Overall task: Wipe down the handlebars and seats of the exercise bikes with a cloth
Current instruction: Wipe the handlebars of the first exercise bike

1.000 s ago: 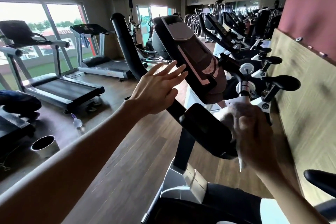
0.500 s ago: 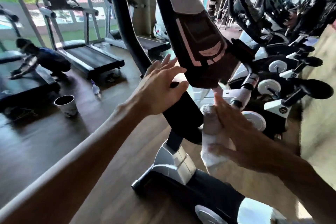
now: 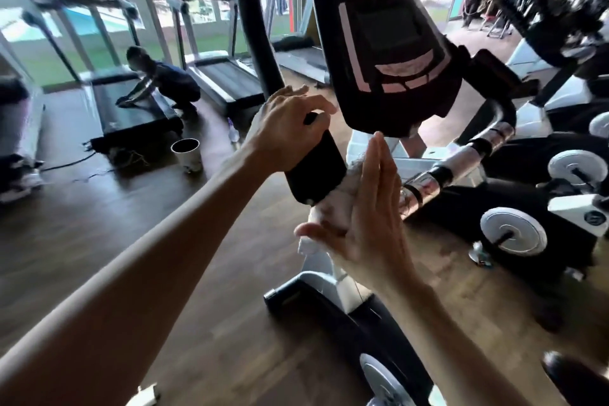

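Observation:
The nearest exercise bike has a black console (image 3: pixel 379 43) and a thick black left handlebar (image 3: pixel 313 171) slanting down from the top of the view. My left hand (image 3: pixel 290 125) grips this handlebar from above, fingers curled over it. My right hand (image 3: pixel 369 208) is flat with straight fingers and presses a white cloth (image 3: pixel 329 211) against the lower end of the same bar. The bike's right handlebar (image 3: pixel 461 158), black with chrome sections, runs off to the right. A dark seat edge (image 3: pixel 576 376) shows at the bottom right corner.
A person (image 3: pixel 164 82) crouches on a treadmill (image 3: pixel 131 115) at the left. A metal bin (image 3: pixel 188 152) and a spray bottle (image 3: pixel 233 130) stand on the wooden floor. More bikes (image 3: pixel 514 231) line the right side, and more treadmills (image 3: pixel 224 76) stand by the windows.
My left hand went from open beside the handlebar to gripping it. My right hand rose with the cloth and now presses it against the bar's lower end.

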`<state>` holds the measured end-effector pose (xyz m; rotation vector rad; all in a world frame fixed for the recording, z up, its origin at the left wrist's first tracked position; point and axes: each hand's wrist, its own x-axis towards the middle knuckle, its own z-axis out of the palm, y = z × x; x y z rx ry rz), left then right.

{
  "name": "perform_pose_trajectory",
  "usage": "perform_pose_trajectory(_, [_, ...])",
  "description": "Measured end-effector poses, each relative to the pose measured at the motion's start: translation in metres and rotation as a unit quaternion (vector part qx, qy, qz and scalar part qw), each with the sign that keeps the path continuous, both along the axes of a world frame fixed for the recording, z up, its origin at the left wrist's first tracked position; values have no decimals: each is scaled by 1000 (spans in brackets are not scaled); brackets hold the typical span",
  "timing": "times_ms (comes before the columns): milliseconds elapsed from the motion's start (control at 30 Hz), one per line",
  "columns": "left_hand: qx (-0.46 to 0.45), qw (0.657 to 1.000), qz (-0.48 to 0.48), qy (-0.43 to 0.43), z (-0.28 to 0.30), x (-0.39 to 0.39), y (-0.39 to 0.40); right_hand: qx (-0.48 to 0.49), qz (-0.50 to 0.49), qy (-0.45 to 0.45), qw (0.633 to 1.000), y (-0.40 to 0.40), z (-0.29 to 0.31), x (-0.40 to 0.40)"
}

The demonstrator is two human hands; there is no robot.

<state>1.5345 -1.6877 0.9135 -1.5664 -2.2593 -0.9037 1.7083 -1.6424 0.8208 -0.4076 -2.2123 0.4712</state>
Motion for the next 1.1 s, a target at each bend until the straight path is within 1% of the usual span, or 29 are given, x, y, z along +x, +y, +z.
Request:
perform_pose_trajectory(67, [1, 1000, 8, 6, 1, 1, 2, 30, -2, -40, 999, 8, 4, 0])
perform_pose_trajectory(200, [-14, 1000, 11, 23, 0, -4, 1, 22, -51, -38, 998, 4, 4, -5])
perform_pose_trajectory(267, [-32, 999, 7, 31, 2, -6, -1, 22, -71, -59, 996, 3, 5, -1])
perform_pose_trajectory(300, [-42, 999, 5, 34, 3, -6, -1, 17, -68, -74, 995, 5, 6, 4])
perform_pose_trajectory(367, [-53, 998, 6, 45, 5, -4, -2, 14, -32, -94, 995, 15, 7, 19])
perform_pose_trajectory(433, [-52, 997, 10, 50, 4, -4, -2, 10, -4, -68, 998, 31, 17, 37])
perform_pose_trajectory(500, [-53, 997, 7, 47, 4, -5, -2, -27, -6, -8, 1000, 53, 31, 52])
perform_pose_trajectory(533, [-54, 998, 4, 42, 4, -5, -2, -46, -11, 6, 999, 61, 37, 55])
perform_pose_trajectory(567, [-58, 998, 0, 40, 5, -5, -2, -62, -13, -7, 998, 67, 40, 54])
perform_pose_trajectory(600, [-61, 997, -2, 38, 6, -5, -1, -64, -9, -45, 997, 68, 40, 49])
perform_pose_trajectory(667, [-62, 997, 3, 40, 6, -3, -1, -18, 8, -127, 992, 56, 29, 31])
perform_pose_trajectory(700, [-63, 997, 6, 42, 7, -2, -1, 10, 10, -139, 990, 49, 20, 22])
perform_pose_trajectory(733, [-65, 997, 8, 42, 7, -1, -2, 19, 0, -126, 992, 42, 12, 14])
perform_pose_trajectory(800, [-70, 997, 13, 44, 8, 0, -3, 20, -53, -74, 996, 33, 9, 4])
perform_pose_trajectory(867, [-71, 996, 17, 45, 9, 1, -1, 43, -113, -67, 990, 22, 11, 4])
perform_pose_trajectory(900, [-69, 997, 17, 44, 10, 0, 0, 68, -134, -61, 987, 15, 10, 7])
perform_pose_trajectory(967, [-61, 997, 25, 39, 10, 1, 0, 151, -140, -58, 977, 5, 2, 14])
perform_pose_trajectory(1000, [-59, 997, 31, 38, 10, 1, 0, 171, -130, -84, 973, 6, 2, 16])
perform_pose_trajectory(1033, [-60, 997, 34, 40, 11, 2, -1, 162, -121, -125, 971, 9, 5, 17])
perform_pose_trajectory(1100, [-70, 996, 47, 42, 12, 5, -2, 100, -95, -193, 972, 21, 17, 12])
